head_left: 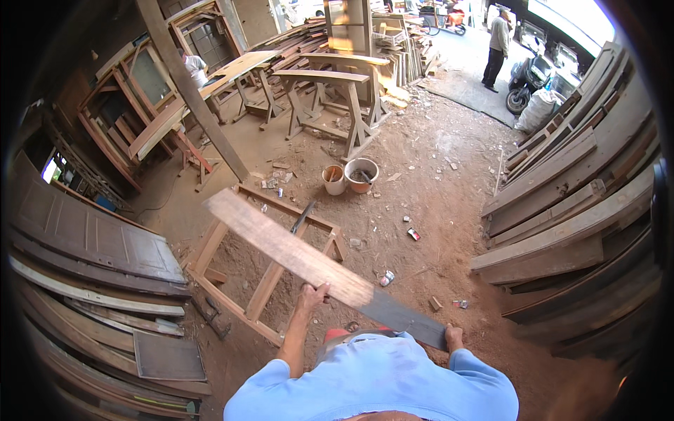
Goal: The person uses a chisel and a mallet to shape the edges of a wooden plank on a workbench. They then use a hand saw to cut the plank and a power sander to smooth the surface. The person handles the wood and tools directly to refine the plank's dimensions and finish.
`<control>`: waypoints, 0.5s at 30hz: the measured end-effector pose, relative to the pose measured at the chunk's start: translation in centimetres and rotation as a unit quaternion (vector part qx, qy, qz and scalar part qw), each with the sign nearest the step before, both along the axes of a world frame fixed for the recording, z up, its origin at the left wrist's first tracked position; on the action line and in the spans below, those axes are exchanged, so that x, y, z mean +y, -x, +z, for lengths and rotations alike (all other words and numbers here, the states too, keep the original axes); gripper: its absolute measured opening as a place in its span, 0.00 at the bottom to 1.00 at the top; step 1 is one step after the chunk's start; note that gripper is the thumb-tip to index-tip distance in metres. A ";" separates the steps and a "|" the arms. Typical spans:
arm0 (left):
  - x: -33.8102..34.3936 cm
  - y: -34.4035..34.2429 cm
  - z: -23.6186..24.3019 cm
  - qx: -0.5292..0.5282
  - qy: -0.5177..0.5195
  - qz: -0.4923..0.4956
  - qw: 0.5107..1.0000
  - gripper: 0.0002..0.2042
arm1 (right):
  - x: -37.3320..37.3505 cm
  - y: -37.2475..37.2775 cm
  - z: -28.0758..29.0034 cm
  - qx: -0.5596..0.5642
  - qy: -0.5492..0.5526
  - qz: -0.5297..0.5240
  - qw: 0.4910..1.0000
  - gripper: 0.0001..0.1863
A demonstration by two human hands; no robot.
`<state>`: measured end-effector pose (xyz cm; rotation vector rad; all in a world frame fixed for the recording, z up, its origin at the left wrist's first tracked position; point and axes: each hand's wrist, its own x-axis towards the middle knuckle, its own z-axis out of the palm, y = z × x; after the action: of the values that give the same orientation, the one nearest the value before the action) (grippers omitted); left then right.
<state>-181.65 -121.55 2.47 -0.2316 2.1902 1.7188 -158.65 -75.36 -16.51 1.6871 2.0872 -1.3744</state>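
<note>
A long plank (260, 245), pale wood over most of its length and dark grey at its right end, lies slanted above a low wooden frame (263, 298); whether it rests on that frame I cannot tell. My left hand (314, 295) grips the plank's near edge around its middle. At the plank's right end, my right hand (454, 335) is closed on it. A dark metal tool (303, 215) lies on the frame just beyond the plank.
Two buckets (333, 184) (361, 180) stand ahead on the littered dirt floor. Stacked doors (84, 235) and boards (562, 210) line both sides. Beyond are trestles (330, 105), a post (189, 88), a co-worker (195, 69), and another person (497, 52) near a scooter (523, 88).
</note>
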 end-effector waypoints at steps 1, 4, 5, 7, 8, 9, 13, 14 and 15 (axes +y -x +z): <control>1.5 2.2 0.7 0.017 -0.006 -0.019 1.000 0.17 | -0.1 0.6 -0.1 0.002 0.008 -0.055 0.998 0.30; 6.8 8.5 2.5 0.000 0.135 -0.140 0.981 0.22 | -0.6 0.3 -0.8 0.029 0.036 -0.146 0.988 0.28; 9.1 10.0 2.8 0.020 0.126 -0.162 0.979 0.23 | -0.5 -0.1 -1.2 0.034 0.032 -0.173 0.984 0.28; 13.7 12.2 2.9 0.033 0.114 -0.199 0.973 0.24 | 0.1 -1.6 -2.3 0.001 0.059 -0.192 0.980 0.28; 15.9 13.0 2.9 0.025 0.109 -0.217 0.970 0.24 | 0.8 -2.2 -2.9 -0.027 0.060 -0.179 0.982 0.29; 18.2 14.0 2.9 0.040 0.113 -0.237 0.964 0.24 | 1.6 -2.8 -3.5 -0.050 0.064 -0.171 0.982 0.31; 26.0 16.8 3.4 0.079 0.088 -0.278 0.953 0.24 | 7.1 -1.6 -5.7 -0.233 0.032 0.051 0.971 0.34; 27.3 17.4 3.7 0.056 0.075 -0.293 0.951 0.24 | 8.3 -1.3 -5.8 -0.277 0.026 0.102 0.955 0.34; 28.7 18.4 4.3 0.047 0.095 -0.301 0.948 0.24 | 9.4 -0.6 -5.9 -0.318 0.021 0.152 0.935 0.35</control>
<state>-200.08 -92.85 6.74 0.4422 2.1798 1.2000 -158.02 -65.98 -22.45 1.4453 1.8078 -0.6522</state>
